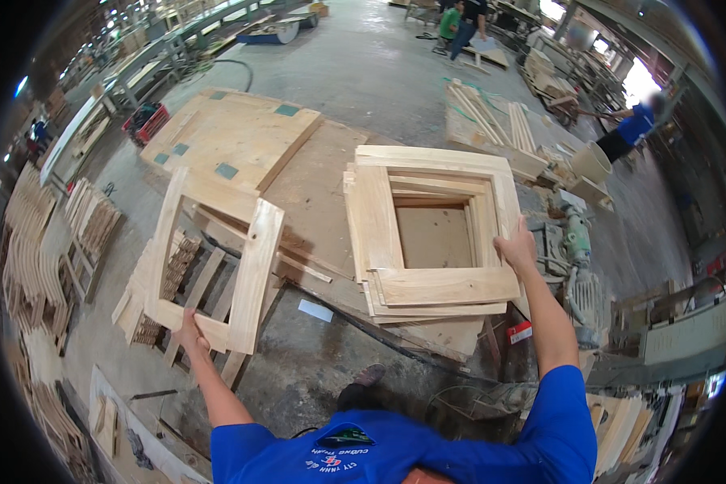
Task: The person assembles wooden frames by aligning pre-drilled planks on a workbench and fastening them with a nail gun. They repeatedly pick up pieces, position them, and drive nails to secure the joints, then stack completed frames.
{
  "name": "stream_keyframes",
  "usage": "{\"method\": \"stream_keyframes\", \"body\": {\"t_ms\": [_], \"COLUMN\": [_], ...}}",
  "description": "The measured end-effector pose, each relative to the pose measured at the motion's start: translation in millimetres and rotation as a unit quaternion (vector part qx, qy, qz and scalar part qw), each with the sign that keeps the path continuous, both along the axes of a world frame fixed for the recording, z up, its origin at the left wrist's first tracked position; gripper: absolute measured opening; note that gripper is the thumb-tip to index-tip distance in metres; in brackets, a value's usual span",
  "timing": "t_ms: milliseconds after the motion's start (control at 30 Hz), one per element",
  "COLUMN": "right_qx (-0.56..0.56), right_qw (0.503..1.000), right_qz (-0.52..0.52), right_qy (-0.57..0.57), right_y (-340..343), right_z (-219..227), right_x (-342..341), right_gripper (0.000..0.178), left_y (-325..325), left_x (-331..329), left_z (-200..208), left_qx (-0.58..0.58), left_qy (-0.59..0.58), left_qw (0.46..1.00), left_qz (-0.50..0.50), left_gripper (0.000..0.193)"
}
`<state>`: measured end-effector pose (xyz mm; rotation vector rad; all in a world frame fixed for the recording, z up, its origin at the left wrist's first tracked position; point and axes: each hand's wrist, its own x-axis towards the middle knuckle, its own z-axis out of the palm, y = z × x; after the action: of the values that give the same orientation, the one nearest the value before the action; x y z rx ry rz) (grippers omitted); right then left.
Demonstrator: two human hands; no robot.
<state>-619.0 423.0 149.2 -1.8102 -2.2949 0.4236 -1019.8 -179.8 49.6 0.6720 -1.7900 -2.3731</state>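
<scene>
My left hand [192, 332] is closed round the lower rail of a rectangular wooden frame [254, 274], which is held tilted to the left of the worktable. At my right, several similar frames lie in an uneven stack, their middle openings roughly lined up. The topmost frame [450, 285] has its right side rail gripped by my right hand [518, 246], thumb over the upper face and fingers at the outer edge. Beneath the stack is a brown board tabletop [319, 181]. The undersides of the stacked frames are mostly hidden.
A thick wooden panel [234, 133] with green patches lies at the table's far left. Slatted wood pieces [169, 274] are stacked low at the left. Motor machinery [577, 242] stands at the right. A red crate [147, 123] and a person in blue [639, 123] are farther off.
</scene>
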Motion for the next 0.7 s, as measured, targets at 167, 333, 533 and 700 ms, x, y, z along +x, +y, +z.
{"method": "stream_keyframes", "body": {"t_ms": [167, 333, 533, 700], "right_qx": [0.106, 0.047, -0.064, -0.143], "right_qw": [0.979, 0.991, 0.969, 0.926], "right_qz": [0.054, 0.125, 0.050, -0.041], "right_qy": [-0.166, 0.007, 0.233, 0.348], "right_y": [-21, -31, -84, -141], "right_z": [-1, -4, -3, -3], "right_x": [0, 48, 133, 220], "right_gripper": [0.095, 0.087, 0.075, 0.064], "left_y": [32, 114, 206, 258], "left_x": [-12, -53, -79, -76], "left_z": [-5, 11, 27, 35], "left_qx": [-0.005, 0.012, -0.056, -0.144], "left_qy": [0.018, 0.022, -0.075, -0.112], "left_qw": [0.999, 0.998, 0.995, 0.983], "left_qz": [0.030, 0.058, 0.029, 0.026], "left_gripper": [0.078, 0.094, 0.104, 0.099]}}
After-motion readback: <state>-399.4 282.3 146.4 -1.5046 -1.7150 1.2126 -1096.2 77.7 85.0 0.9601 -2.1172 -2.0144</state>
